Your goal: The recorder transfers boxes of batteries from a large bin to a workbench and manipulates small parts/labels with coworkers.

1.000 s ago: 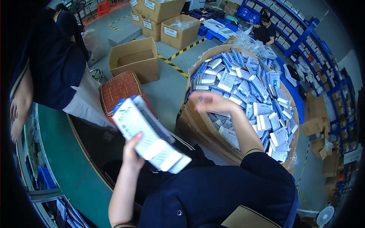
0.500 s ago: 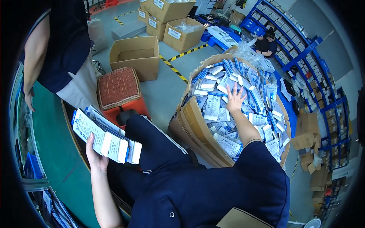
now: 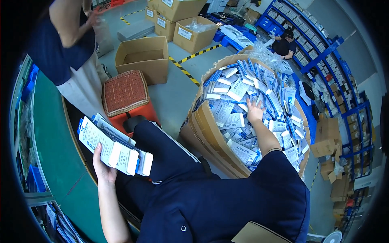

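Note:
My left hand (image 3: 105,168) grips several flattened white-and-blue packaging boxes (image 3: 107,146), its thumb across the top one and their end flaps sticking out to the right. They hang over the edge of the green work surface (image 3: 79,198), above my leg. On the right, my right hand (image 3: 255,112) reaches into a large cardboard carton (image 3: 210,139) heaped with similar flat boxes (image 3: 242,154). Its fingers are apart and slightly bent, touching the pile near the middle. Nothing shows clearly held in it; the fingertips are partly lost among the boxes.
Ahead is a red stool with a woven cushion (image 3: 125,93), beside an open carton (image 3: 142,60). A co-worker (image 3: 67,52) stands at the left. Stacked cartons (image 3: 194,34) are farther back. Blue shelving (image 3: 320,60) runs along the right, where another person (image 3: 283,44) sits.
My right hand has drawn slightly nearer, its fingers now more bent, and boxes under it have shifted. The co-worker's lowered arm has come up. My left hand stays nearly still.

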